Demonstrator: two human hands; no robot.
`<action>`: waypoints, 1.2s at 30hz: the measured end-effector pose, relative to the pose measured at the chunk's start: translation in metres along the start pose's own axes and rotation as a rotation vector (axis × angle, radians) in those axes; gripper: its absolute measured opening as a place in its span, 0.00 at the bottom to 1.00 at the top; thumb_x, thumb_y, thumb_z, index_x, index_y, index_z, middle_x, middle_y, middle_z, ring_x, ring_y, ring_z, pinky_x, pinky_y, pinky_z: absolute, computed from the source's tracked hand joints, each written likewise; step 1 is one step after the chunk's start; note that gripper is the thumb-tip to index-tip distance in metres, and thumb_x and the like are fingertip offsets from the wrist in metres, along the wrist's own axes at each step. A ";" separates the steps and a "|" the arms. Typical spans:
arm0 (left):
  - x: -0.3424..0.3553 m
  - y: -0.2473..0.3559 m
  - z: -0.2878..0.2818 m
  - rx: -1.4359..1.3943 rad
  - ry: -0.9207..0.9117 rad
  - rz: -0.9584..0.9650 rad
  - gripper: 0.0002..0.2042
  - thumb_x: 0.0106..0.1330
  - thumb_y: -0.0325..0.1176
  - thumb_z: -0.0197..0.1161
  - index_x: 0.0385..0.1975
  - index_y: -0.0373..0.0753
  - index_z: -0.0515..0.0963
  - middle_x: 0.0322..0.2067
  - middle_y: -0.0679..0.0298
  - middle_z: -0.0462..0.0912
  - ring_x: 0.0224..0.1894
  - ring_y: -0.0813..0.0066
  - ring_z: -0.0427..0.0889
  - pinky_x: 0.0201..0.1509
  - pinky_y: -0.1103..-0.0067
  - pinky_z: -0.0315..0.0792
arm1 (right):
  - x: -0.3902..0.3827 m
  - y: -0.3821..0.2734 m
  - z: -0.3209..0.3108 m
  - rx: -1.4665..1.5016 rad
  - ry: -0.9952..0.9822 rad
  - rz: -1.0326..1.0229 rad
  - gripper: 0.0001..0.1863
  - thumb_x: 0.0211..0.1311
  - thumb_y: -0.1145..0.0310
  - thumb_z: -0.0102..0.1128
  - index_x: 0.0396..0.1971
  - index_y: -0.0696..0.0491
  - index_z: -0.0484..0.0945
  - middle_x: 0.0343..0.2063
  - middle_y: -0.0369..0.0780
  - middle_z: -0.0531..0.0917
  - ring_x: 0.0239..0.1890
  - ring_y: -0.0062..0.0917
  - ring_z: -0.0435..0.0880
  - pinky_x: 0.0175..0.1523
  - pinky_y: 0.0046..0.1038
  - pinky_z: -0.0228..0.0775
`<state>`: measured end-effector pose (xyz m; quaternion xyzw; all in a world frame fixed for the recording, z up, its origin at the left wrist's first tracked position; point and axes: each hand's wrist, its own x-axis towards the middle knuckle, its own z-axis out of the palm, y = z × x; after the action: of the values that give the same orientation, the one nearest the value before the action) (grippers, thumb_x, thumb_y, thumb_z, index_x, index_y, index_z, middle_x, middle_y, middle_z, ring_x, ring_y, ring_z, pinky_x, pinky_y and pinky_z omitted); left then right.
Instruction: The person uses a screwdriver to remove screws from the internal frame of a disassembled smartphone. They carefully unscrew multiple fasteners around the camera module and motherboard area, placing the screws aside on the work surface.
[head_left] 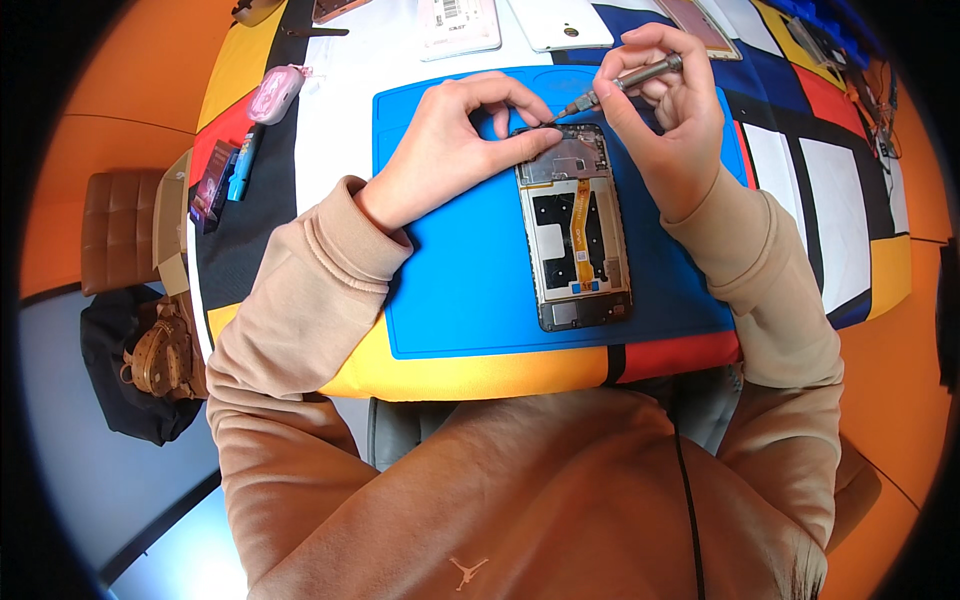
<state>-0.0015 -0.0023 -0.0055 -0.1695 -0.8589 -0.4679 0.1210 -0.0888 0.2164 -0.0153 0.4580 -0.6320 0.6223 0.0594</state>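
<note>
An opened smartphone (549,222) lies with its insides facing up and its top edge away from me. A yellow-orange ribbon cable (581,235) runs down its middle. My right hand (668,120) holds a slim grey screwdriver (640,76), slanted so its tip points down-left at the phone's top edge. There my left hand (455,140) is closed in a pinch, thumb and forefinger close together beside the screwdriver tip. The thumb rests on the phone's top edge. Whatever sits between those fingertips is too small to make out.
Under the phone lies a blue work mat (450,290) on a colour-blocked tablecloth. Beyond it are a white phone back (560,25), a white panel with a label (458,25) and a frame (700,28). At left are a pink case (276,95), a blue marker (243,165) and a small box (213,188).
</note>
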 end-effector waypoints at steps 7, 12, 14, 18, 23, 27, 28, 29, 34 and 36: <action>0.000 -0.004 0.001 -0.101 0.021 -0.051 0.09 0.66 0.32 0.66 0.42 0.40 0.87 0.31 0.67 0.86 0.29 0.83 0.73 0.35 0.83 0.71 | -0.001 -0.004 0.002 0.032 -0.031 0.037 0.22 0.68 0.82 0.60 0.59 0.57 0.64 0.42 0.39 0.80 0.44 0.17 0.79 0.53 0.20 0.72; 0.000 -0.004 0.000 -0.008 -0.011 -0.046 0.09 0.65 0.32 0.66 0.43 0.40 0.87 0.29 0.66 0.84 0.28 0.82 0.73 0.34 0.83 0.71 | -0.002 -0.011 0.005 -0.018 -0.079 0.046 0.22 0.70 0.80 0.59 0.59 0.56 0.63 0.42 0.38 0.80 0.44 0.16 0.78 0.54 0.21 0.71; 0.000 -0.003 -0.001 0.018 -0.016 -0.049 0.09 0.65 0.31 0.66 0.43 0.41 0.87 0.27 0.66 0.83 0.27 0.81 0.73 0.34 0.83 0.71 | -0.002 -0.013 0.005 -0.043 -0.091 0.028 0.22 0.70 0.80 0.59 0.59 0.56 0.63 0.42 0.38 0.80 0.44 0.16 0.78 0.54 0.21 0.71; -0.001 0.000 -0.002 -0.014 -0.062 -0.133 0.08 0.66 0.26 0.66 0.43 0.36 0.85 0.33 0.73 0.82 0.31 0.87 0.66 0.40 0.88 0.66 | -0.001 -0.014 0.005 -0.074 -0.098 0.011 0.22 0.70 0.80 0.59 0.59 0.56 0.63 0.42 0.38 0.80 0.44 0.16 0.78 0.54 0.21 0.71; -0.001 0.001 -0.002 -0.009 -0.064 -0.133 0.08 0.66 0.26 0.66 0.43 0.36 0.85 0.33 0.73 0.82 0.31 0.87 0.66 0.40 0.88 0.66 | -0.001 -0.014 0.005 -0.106 -0.095 -0.007 0.22 0.69 0.80 0.59 0.59 0.57 0.63 0.41 0.39 0.80 0.44 0.17 0.79 0.54 0.20 0.72; 0.000 0.002 -0.001 -0.015 -0.054 -0.115 0.07 0.66 0.27 0.66 0.42 0.36 0.85 0.34 0.72 0.83 0.31 0.86 0.66 0.39 0.88 0.66 | -0.001 -0.016 0.006 -0.116 -0.113 0.001 0.22 0.69 0.81 0.59 0.58 0.57 0.63 0.41 0.39 0.80 0.43 0.17 0.79 0.53 0.20 0.72; 0.000 0.002 -0.001 -0.011 -0.054 -0.111 0.07 0.66 0.27 0.66 0.42 0.37 0.85 0.33 0.72 0.82 0.31 0.86 0.66 0.39 0.88 0.66 | -0.001 -0.017 0.006 -0.117 -0.113 0.013 0.22 0.69 0.81 0.59 0.58 0.58 0.63 0.41 0.39 0.80 0.43 0.17 0.80 0.53 0.20 0.73; 0.000 0.002 -0.001 -0.007 -0.053 -0.108 0.07 0.67 0.27 0.66 0.42 0.37 0.85 0.33 0.72 0.82 0.31 0.86 0.66 0.39 0.88 0.66 | -0.001 -0.018 0.007 -0.118 -0.113 0.024 0.21 0.69 0.81 0.59 0.58 0.58 0.63 0.41 0.40 0.80 0.43 0.17 0.80 0.52 0.20 0.73; 0.000 0.003 -0.003 -0.003 -0.062 -0.109 0.07 0.67 0.28 0.66 0.42 0.37 0.85 0.32 0.72 0.81 0.30 0.86 0.67 0.39 0.87 0.66 | -0.001 -0.021 0.007 -0.184 -0.143 -0.047 0.22 0.69 0.82 0.59 0.58 0.58 0.63 0.41 0.40 0.80 0.43 0.19 0.80 0.52 0.21 0.73; -0.001 0.003 -0.003 0.005 -0.066 -0.112 0.07 0.67 0.29 0.66 0.42 0.37 0.85 0.31 0.72 0.81 0.30 0.86 0.67 0.39 0.87 0.66 | -0.001 -0.021 0.007 -0.215 -0.156 -0.082 0.21 0.69 0.82 0.59 0.58 0.58 0.64 0.41 0.41 0.80 0.43 0.19 0.81 0.53 0.21 0.73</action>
<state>0.0005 -0.0033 -0.0019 -0.1360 -0.8717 -0.4661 0.0666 -0.0708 0.2148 -0.0021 0.5215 -0.6785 0.5104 0.0841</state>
